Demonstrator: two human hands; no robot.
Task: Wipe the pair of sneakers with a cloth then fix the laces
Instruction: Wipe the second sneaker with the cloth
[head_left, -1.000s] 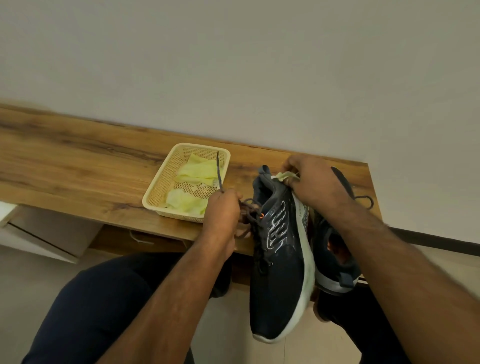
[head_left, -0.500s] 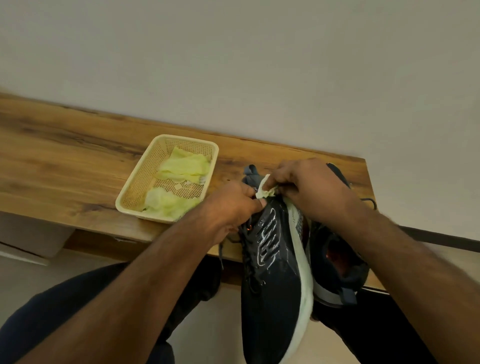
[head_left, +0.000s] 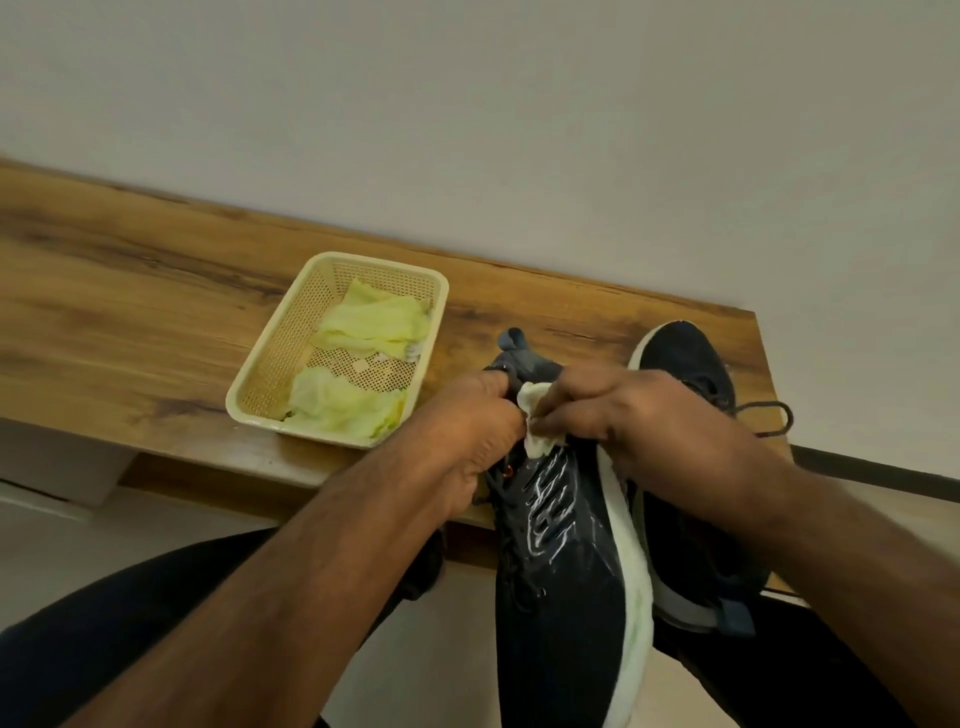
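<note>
**Both hands on one sneaker, cloth at the collar**

The right hand (head_left: 639, 415) has its fingers curled tight around a small pale cloth (head_left: 537, 423) and presses it on the dark sneaker (head_left: 561, 561) near the ankle opening. The left hand (head_left: 472, 431) grips the same sneaker by its lace side, fingers wrapped round the top edge. The two hands almost touch, with the cloth between them.

This sneaker is tipped on its side, its white sole facing right. Its heel end is over the front edge of the wooden tabletop (head_left: 130, 312) and its toe end sticks out over the person's lap. The second sneaker (head_left: 691, 374) lies just behind it, near the right end of the tabletop, with a lace loop (head_left: 774, 415) lying beside it.

Left of the hands, near the front edge, sits a cream basket (head_left: 270, 374) with yellow-green cloths (head_left: 374, 322) inside.
</note>
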